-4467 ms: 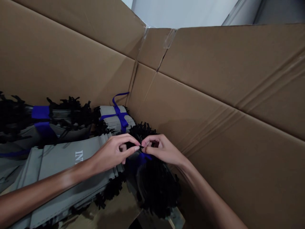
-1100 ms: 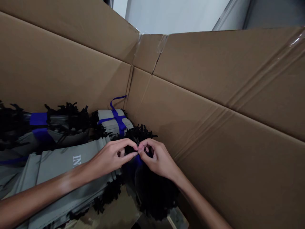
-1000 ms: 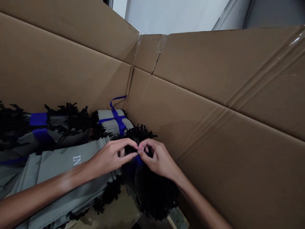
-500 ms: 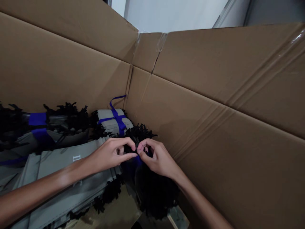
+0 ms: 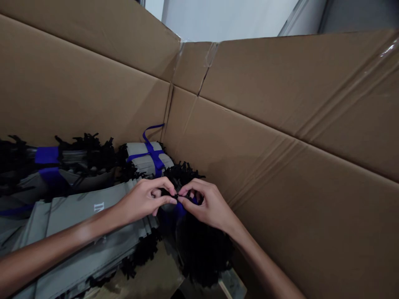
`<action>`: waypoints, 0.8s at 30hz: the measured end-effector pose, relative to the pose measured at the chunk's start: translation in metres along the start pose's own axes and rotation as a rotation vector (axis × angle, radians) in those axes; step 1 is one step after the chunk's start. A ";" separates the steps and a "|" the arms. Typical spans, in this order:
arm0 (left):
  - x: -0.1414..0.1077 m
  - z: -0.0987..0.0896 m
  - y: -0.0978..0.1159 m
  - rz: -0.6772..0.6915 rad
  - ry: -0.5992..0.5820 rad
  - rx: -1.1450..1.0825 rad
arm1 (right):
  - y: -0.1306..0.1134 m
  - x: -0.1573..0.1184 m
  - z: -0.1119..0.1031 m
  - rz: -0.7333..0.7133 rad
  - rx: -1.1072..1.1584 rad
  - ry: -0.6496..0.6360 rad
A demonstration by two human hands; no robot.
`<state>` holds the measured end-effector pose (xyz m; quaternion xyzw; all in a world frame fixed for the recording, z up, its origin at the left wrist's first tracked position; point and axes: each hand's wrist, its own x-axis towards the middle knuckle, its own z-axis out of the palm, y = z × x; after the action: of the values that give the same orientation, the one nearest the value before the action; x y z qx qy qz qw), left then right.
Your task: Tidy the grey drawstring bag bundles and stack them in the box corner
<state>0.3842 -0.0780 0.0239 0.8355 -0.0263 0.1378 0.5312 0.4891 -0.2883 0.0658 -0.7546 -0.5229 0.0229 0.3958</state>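
My left hand (image 5: 152,197) and my right hand (image 5: 207,203) meet with fingertips almost touching, each in a pinch. Between them is a small dark piece, too small to name, over a bundle with black fringe (image 5: 204,249) and a blue strap (image 5: 180,209). My left forearm crosses a stack of grey fabric pieces (image 5: 81,207) with white lettering and black fringed edges. Behind my hands, a rolled grey bundle (image 5: 143,153) is tied crosswise with blue ribbon (image 5: 155,155), one end sticking up.
Tall cardboard walls (image 5: 264,166) meet in a corner ahead and rise on both sides. More grey and black fringed bundles with a wide blue band (image 5: 47,155) lie at the left. Brown cardboard (image 5: 146,274) shows below the stack.
The fingertips of both hands have shifted slightly, with a small gap and dark material now showing between them. The bundles look unchanged.
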 end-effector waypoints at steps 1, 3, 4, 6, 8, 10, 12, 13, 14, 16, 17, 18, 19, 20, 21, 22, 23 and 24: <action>0.000 0.000 0.000 0.000 0.001 -0.002 | 0.000 0.000 0.001 -0.001 -0.001 0.004; 0.000 0.000 0.000 0.001 0.005 -0.004 | 0.000 0.000 0.002 -0.006 0.000 0.009; 0.000 0.000 0.000 0.002 0.007 -0.004 | 0.000 0.001 0.002 -0.008 0.000 0.008; 0.000 0.001 0.000 0.005 0.010 -0.001 | 0.000 0.001 0.003 -0.017 0.000 0.005; 0.001 0.001 0.000 0.015 0.013 0.005 | 0.001 0.001 0.004 -0.031 -0.007 0.001; 0.001 0.001 -0.001 0.026 0.011 0.014 | 0.002 0.000 0.005 -0.040 -0.022 -0.004; 0.001 0.000 -0.002 0.030 0.009 0.023 | 0.003 -0.001 0.005 -0.044 -0.043 -0.014; 0.001 0.000 -0.003 0.029 0.005 0.028 | 0.003 -0.001 0.005 -0.045 -0.052 -0.020; 0.000 0.000 -0.003 0.029 0.004 0.031 | 0.003 -0.002 0.005 -0.046 -0.058 -0.025; 0.000 0.000 -0.004 0.033 0.007 0.034 | 0.003 -0.003 0.005 -0.046 -0.062 -0.029; 0.000 0.000 -0.004 0.037 0.009 0.033 | 0.002 -0.003 0.005 -0.044 -0.059 -0.027; 0.000 0.000 -0.004 0.040 0.010 0.031 | 0.002 -0.004 0.005 -0.042 -0.053 -0.024; 0.000 0.001 -0.004 0.044 0.012 0.026 | 0.002 -0.004 0.005 -0.039 -0.046 -0.022; 0.000 0.001 -0.003 0.044 0.013 0.021 | 0.002 -0.004 0.005 -0.037 -0.039 -0.019; 0.000 0.001 -0.003 0.041 0.015 0.017 | 0.002 -0.004 0.005 -0.034 -0.032 -0.019; 0.000 0.002 -0.002 0.035 0.016 0.013 | 0.002 -0.004 0.004 -0.029 -0.026 -0.019; 0.000 0.002 -0.002 0.025 0.018 0.011 | 0.002 -0.004 0.003 -0.020 -0.018 -0.017; 0.000 0.002 -0.002 0.014 0.020 0.010 | 0.002 -0.004 0.002 -0.006 -0.008 -0.009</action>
<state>0.3852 -0.0792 0.0218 0.8365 -0.0263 0.1501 0.5264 0.4874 -0.2908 0.0615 -0.7544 -0.5272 0.0231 0.3904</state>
